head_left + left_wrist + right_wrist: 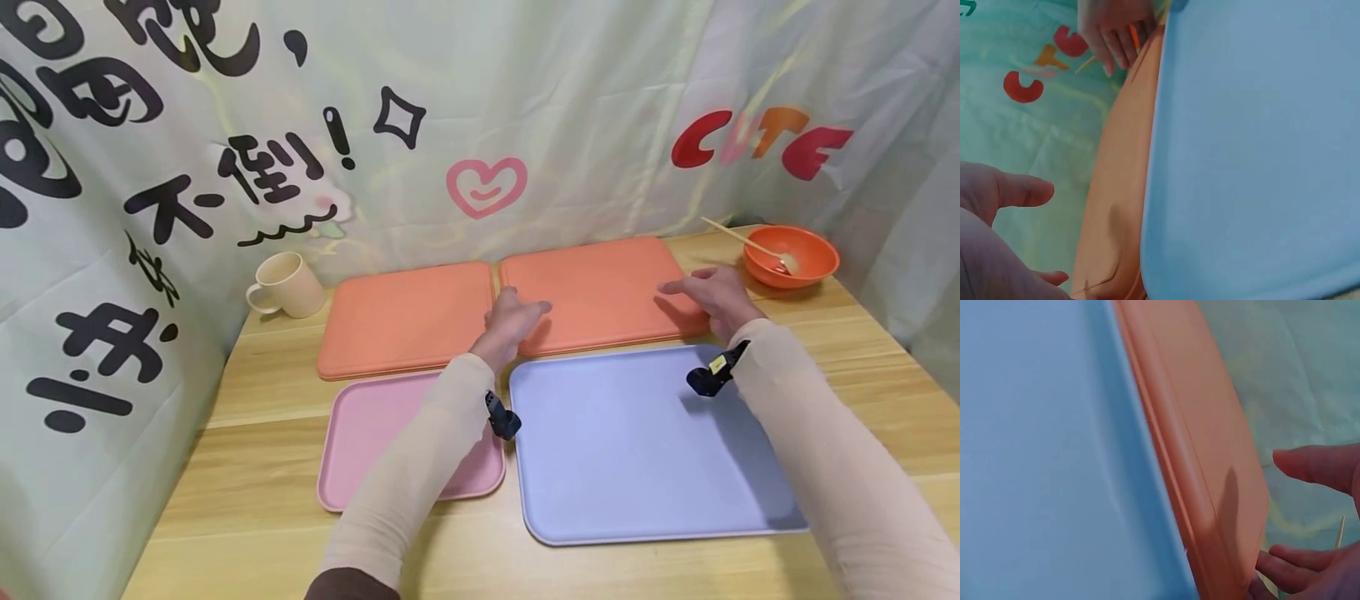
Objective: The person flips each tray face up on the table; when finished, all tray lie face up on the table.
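My left hand (508, 323) is at the left edge of the right-hand orange tray (592, 287), its thumb held out toward the tray's middle. At the opposite edge is my right hand (720, 302), thumb also extended inward. In the right wrist view, the lower fingers of the right hand (1319, 572) meet the tray's corner while its thumb stays clear of the surface. The left wrist view shows the left hand (991, 250) with spread thumb and fingers beside the tray; whether its fingertips touch the edge, I cannot tell.
A second orange tray (412, 317) lies to the left. Nearer are a pink tray (375, 425) under my left forearm and a large blue tray (645, 450). A beige mug (292, 287) stands back left; an orange bowl (813, 250) with a pale utensil (750, 242) sits back right, before the curtain (592, 125).
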Demonstrator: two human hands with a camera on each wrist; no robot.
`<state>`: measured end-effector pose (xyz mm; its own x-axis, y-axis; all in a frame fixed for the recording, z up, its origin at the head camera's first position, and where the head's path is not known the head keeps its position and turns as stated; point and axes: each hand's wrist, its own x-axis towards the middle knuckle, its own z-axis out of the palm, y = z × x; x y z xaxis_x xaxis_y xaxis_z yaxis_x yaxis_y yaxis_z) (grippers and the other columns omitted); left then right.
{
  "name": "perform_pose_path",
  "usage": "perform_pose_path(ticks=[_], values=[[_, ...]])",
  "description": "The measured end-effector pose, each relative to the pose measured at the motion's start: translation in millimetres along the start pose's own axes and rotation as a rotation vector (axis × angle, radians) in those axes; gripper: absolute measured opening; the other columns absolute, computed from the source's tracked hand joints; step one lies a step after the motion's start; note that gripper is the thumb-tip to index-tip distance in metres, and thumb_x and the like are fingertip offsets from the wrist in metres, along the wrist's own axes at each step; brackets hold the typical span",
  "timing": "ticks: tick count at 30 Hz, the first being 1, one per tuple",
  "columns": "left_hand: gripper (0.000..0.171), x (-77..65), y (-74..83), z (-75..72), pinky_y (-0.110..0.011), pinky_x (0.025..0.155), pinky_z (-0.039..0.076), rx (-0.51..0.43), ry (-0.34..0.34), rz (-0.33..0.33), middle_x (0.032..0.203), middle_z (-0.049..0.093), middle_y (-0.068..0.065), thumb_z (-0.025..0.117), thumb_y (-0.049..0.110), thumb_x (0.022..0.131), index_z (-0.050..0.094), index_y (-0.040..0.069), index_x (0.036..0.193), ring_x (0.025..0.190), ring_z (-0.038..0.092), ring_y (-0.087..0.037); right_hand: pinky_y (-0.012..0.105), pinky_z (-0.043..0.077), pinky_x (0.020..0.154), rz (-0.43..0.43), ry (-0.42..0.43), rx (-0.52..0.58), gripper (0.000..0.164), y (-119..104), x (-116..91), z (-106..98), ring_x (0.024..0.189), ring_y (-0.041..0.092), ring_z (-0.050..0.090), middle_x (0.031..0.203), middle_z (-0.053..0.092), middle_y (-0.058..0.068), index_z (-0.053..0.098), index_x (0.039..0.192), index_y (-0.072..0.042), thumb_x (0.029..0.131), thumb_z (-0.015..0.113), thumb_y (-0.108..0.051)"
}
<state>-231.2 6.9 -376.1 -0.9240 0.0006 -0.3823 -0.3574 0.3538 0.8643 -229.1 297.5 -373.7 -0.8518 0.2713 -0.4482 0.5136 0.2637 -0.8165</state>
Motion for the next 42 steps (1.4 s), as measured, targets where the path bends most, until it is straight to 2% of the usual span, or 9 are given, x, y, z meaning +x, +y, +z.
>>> perform_pose_path(ticks=[10, 20, 27, 29, 31, 32, 34, 37, 42], values=[[0.073, -1.3, 2.8, -3.5, -0.048, 0.112, 0.036, -0.175, 0.026, -0.041, 0.155, 0.037, -0.008, 0.072, 0.028, 0.094, 0.035, 0.013, 0.155, 0.14, 0.03, -0.031, 0.04, 0.017, 0.124, 0.061, 0.017, 0.185, 0.093, -4, 0, 2, 0.15, 0.027, 0.011, 0.168, 0.004, 0.013, 0.011, 0.162, -0.003, 0.094, 0.071, -0.025], [0.071, -0.2, 3.9, -3.4, -0.047, 0.113, 0.035, -0.206, 0.051, -0.038, 0.155, 0.038, -0.007, 0.074, 0.025, 0.093, 0.038, 0.013, 0.153, 0.14, 0.033, -0.03, 0.037, 0.011, 0.125, 0.108, 0.01, 0.276, 0.095, -8, -4, -1, 0.15, 0.021, 0.006, 0.17, -0.005, 0.005, 0.004, 0.163, -0.009, 0.095, 0.069, -0.027], [0.073, 0.0, 5.5, -4.5, -0.045, 0.113, 0.037, -0.219, 0.076, -0.021, 0.154, 0.039, -0.007, 0.076, 0.023, 0.091, 0.039, 0.012, 0.153, 0.141, 0.036, -0.029, 0.033, 0.013, 0.124, 0.127, 0.047, 0.337, 0.093, -9, -5, 1, 0.148, 0.016, 0.008, 0.169, -0.001, -0.001, 0.01, 0.163, -0.016, 0.094, 0.072, -0.029], [0.073, -0.7, 6.0, -5.2, -0.045, 0.113, 0.037, -0.238, 0.083, -0.009, 0.155, 0.039, -0.008, 0.076, 0.022, 0.091, 0.038, 0.011, 0.153, 0.142, 0.037, -0.028, 0.031, 0.014, 0.123, 0.127, 0.06, 0.361, 0.08, -9, -6, 2, 0.147, 0.015, 0.009, 0.168, 0.001, -0.002, 0.026, 0.155, -0.023, 0.092, 0.074, -0.03], [0.073, -1.8, 6.8, -6.1, -0.044, 0.114, 0.037, -0.267, 0.087, 0.006, 0.157, 0.037, -0.01, 0.076, 0.02, 0.091, 0.038, 0.009, 0.152, 0.143, 0.036, -0.028, 0.032, 0.013, 0.123, 0.122, 0.071, 0.373, 0.058, -8, -7, 3, 0.145, 0.015, 0.011, 0.167, 0.004, -0.004, 0.039, 0.136, -0.028, 0.091, 0.075, -0.033], [0.073, -2.3, 7.4, -6.4, -0.043, 0.114, 0.036, -0.28, 0.09, 0.011, 0.157, 0.037, -0.01, 0.076, 0.019, 0.091, 0.038, 0.008, 0.152, 0.144, 0.035, -0.028, 0.033, 0.013, 0.123, 0.12, 0.077, 0.378, 0.048, -8, -8, 3, 0.144, 0.015, 0.011, 0.165, 0.006, -0.004, 0.042, 0.124, -0.029, 0.09, 0.075, -0.035], [0.073, -2.5, 8.7, -7.6, -0.042, 0.115, 0.036, -0.301, 0.1, 0.019, 0.158, 0.036, -0.011, 0.077, 0.019, 0.09, 0.039, 0.007, 0.151, 0.145, 0.034, -0.028, 0.035, 0.012, 0.124, 0.116, 0.086, 0.387, 0.041, -7, -9, 3, 0.143, 0.015, 0.012, 0.163, 0.008, -0.005, 0.039, 0.105, -0.03, 0.089, 0.076, -0.038], [0.073, -2.5, 11.5, -10.3, -0.041, 0.114, 0.036, -0.326, 0.124, 0.033, 0.157, 0.037, -0.011, 0.078, 0.018, 0.089, 0.04, 0.005, 0.15, 0.144, 0.035, -0.027, 0.036, 0.011, 0.124, 0.116, 0.092, 0.402, 0.04, -7, -11, 3, 0.144, 0.016, 0.011, 0.164, 0.007, -0.006, 0.04, 0.101, -0.03, 0.089, 0.076, -0.042], [0.073, -3.8, 16.2, -14.9, -0.039, 0.113, 0.038, -0.351, 0.15, 0.057, 0.153, 0.041, -0.012, 0.08, 0.019, 0.087, 0.042, 0.004, 0.148, 0.141, 0.039, -0.026, 0.035, 0.013, 0.124, 0.109, 0.111, 0.465, 0.04, -10, -16, 3, 0.146, 0.015, 0.013, 0.165, 0.009, -0.008, 0.043, 0.107, -0.032, 0.089, 0.076, -0.043]])
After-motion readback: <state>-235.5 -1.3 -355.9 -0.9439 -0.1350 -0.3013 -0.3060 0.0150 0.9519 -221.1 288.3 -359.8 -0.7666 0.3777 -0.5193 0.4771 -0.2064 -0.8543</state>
